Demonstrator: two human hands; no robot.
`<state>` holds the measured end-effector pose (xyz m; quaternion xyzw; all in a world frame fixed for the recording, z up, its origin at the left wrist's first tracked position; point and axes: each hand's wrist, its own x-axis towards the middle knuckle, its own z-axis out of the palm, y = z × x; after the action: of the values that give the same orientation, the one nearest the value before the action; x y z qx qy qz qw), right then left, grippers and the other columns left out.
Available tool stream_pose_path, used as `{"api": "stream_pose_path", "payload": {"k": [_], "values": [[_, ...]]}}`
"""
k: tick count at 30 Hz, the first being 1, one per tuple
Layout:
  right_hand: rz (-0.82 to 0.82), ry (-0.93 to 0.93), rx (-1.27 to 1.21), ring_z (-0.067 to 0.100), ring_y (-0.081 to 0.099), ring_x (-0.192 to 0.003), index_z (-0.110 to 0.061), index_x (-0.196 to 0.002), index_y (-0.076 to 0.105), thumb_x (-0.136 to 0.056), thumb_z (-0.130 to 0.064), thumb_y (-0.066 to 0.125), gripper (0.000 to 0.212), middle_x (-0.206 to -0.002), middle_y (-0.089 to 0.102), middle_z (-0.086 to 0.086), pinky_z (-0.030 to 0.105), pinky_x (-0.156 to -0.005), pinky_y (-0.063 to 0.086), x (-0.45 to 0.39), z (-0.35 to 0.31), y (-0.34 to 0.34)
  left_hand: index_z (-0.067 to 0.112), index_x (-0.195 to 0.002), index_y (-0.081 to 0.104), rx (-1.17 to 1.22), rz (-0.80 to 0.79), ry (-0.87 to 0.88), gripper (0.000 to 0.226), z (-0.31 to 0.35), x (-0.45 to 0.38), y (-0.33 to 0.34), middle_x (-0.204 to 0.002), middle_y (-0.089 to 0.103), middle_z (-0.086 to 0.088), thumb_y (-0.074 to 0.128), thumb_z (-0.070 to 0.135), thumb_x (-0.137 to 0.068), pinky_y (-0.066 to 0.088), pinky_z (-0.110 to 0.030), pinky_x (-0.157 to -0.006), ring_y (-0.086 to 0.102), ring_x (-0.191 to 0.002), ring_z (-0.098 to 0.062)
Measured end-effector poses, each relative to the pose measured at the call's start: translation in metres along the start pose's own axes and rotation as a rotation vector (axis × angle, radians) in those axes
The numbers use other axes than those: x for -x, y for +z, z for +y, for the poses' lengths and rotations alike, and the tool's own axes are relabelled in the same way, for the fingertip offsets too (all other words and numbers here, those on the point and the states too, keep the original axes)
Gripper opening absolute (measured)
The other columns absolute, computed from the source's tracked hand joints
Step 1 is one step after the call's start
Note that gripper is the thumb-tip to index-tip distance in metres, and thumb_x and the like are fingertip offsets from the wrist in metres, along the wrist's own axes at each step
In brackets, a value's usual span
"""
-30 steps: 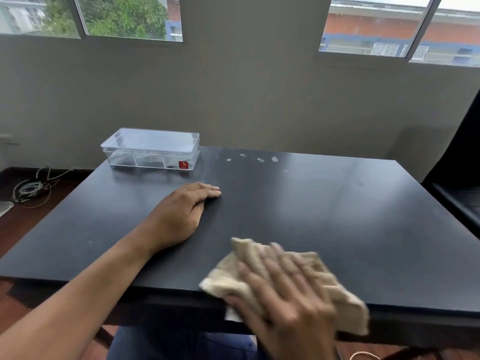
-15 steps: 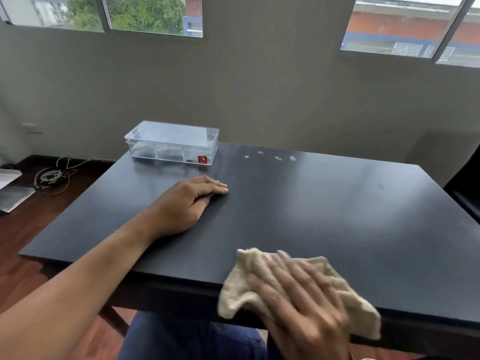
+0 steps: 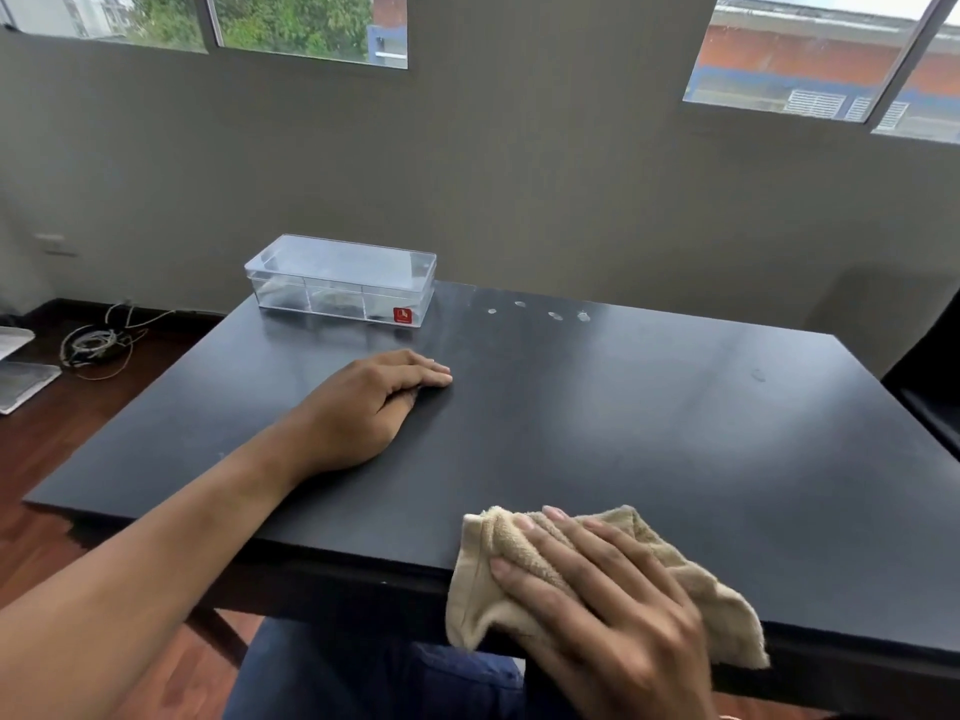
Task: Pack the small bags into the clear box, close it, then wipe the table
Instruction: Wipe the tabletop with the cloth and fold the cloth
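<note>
The clear box [image 3: 343, 285] stands at the far left corner of the black table [image 3: 649, 433] with its lid on; dim shapes show through its walls. My left hand [image 3: 369, 402] lies flat on the tabletop in front of the box, fingers together, holding nothing. My right hand [image 3: 597, 605] presses a beige cloth [image 3: 519, 558] flat against the near edge of the table, and part of the cloth hangs over that edge.
Several pale spots [image 3: 553, 315] mark the far edge of the table right of the box. Coiled cables [image 3: 96, 343] lie on the wooden floor at left. A dark chair [image 3: 930, 387] stands at the table's right side.
The view has swung left and a little closer. My right hand with the cloth has stayed at the near edge, shifting slightly. My left hand has not moved.
</note>
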<state>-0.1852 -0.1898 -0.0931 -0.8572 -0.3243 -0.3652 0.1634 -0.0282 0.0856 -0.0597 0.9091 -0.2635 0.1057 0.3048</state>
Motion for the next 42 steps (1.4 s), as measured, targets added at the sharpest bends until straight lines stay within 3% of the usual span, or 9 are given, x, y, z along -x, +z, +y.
{"api": "stream_pose_path", "payload": {"k": [5,9,16,20,26,29,33,38,42], "values": [[0.054,0.023,-0.14,0.015,0.067,-0.125,-0.034,-0.108,0.08,-0.096,-0.03,0.072,0.015,-0.13,0.073,-0.005,0.037,-0.097,0.055,-0.035,-0.055,0.057,0.02,-0.127,0.071,-0.022,0.011,-0.003,0.037,0.001,0.002,0.002,-0.13,0.065,0.012,0.052,0.002,-0.1,0.032,-0.005,-0.108,0.056,-0.124,0.002],[0.063,-0.037,-0.128,0.02,0.068,-0.124,-0.033,-0.109,0.079,-0.102,-0.021,0.064,0.02,-0.13,0.073,-0.002,0.039,-0.098,0.054,-0.054,-0.069,0.074,0.019,-0.128,0.071,-0.026,-0.007,-0.001,0.037,0.005,0.002,0.0,-0.131,0.066,0.012,0.053,0.002,-0.1,0.03,-0.004,-0.107,0.056,-0.125,0.002],[-0.027,-0.059,-0.012,0.015,0.06,-0.134,-0.03,-0.12,0.077,-0.094,-0.019,0.066,0.031,-0.143,0.064,-0.005,0.039,-0.1,0.055,-0.001,-0.008,-0.002,0.021,-0.128,0.07,-0.012,-0.013,-0.019,0.038,0.004,0.003,-0.001,-0.132,0.065,0.014,0.051,0.002,-0.1,0.031,-0.005,-0.109,0.055,-0.127,0.003],[0.013,0.054,0.042,0.017,0.068,-0.124,-0.038,-0.124,0.074,-0.104,-0.036,0.044,0.036,-0.14,0.066,-0.009,0.037,-0.097,0.053,0.016,0.016,-0.026,0.021,-0.129,0.07,-0.016,-0.015,-0.025,0.039,0.004,0.002,-0.001,-0.132,0.064,0.014,0.051,0.002,-0.1,0.03,-0.003,-0.107,0.054,-0.127,0.004],[0.091,0.029,0.075,0.016,0.067,-0.126,-0.029,-0.112,0.081,-0.086,-0.013,0.074,0.031,-0.131,0.072,-0.003,0.042,-0.092,0.059,0.006,-0.017,0.006,0.02,-0.129,0.069,-0.025,-0.016,-0.015,0.041,0.003,0.002,0.001,-0.131,0.064,0.014,0.051,0.0,-0.099,0.032,-0.007,-0.109,0.055,-0.125,0.003],[0.137,0.044,0.016,0.016,0.068,-0.124,-0.03,-0.108,0.082,-0.098,-0.018,0.066,0.022,-0.128,0.074,-0.004,0.04,-0.094,0.058,-0.014,-0.04,0.034,0.021,-0.129,0.069,-0.03,-0.017,-0.009,0.041,0.003,0.002,0.001,-0.13,0.064,0.015,0.051,0.0,-0.099,0.036,-0.013,-0.112,0.055,-0.126,0.003],[0.153,0.059,-0.043,0.018,0.071,-0.117,-0.031,-0.101,0.081,-0.097,-0.03,0.071,0.012,-0.121,0.077,-0.002,0.037,-0.092,0.058,-0.035,-0.055,0.058,0.021,-0.129,0.069,-0.027,-0.017,-0.011,0.041,0.003,0.002,0.001,-0.131,0.064,0.015,0.051,0.0,-0.099,0.033,-0.009,-0.11,0.054,-0.128,0.003],[-0.029,0.117,-0.028,0.013,0.065,-0.127,-0.032,-0.117,0.078,-0.095,-0.044,0.068,0.027,-0.134,0.07,-0.007,0.04,-0.101,0.055,-0.026,-0.019,0.028,0.022,-0.129,0.07,-0.005,-0.021,-0.02,0.041,0.002,0.001,0.001,-0.13,0.063,0.016,0.051,0.001,-0.1,0.036,-0.014,-0.111,0.054,-0.127,0.003],[-0.36,0.481,-0.038,-0.013,0.035,-0.144,-0.057,-0.137,0.056,-0.1,-0.072,0.022,0.052,-0.148,0.046,-0.037,0.027,-0.122,0.03,-0.036,0.034,-0.019,0.024,-0.132,0.068,-0.008,-0.03,-0.04,0.04,0.002,-0.002,0.003,-0.133,0.061,0.02,0.05,0.004,-0.101,0.029,-0.003,-0.106,0.053,-0.127,0.004]]}}
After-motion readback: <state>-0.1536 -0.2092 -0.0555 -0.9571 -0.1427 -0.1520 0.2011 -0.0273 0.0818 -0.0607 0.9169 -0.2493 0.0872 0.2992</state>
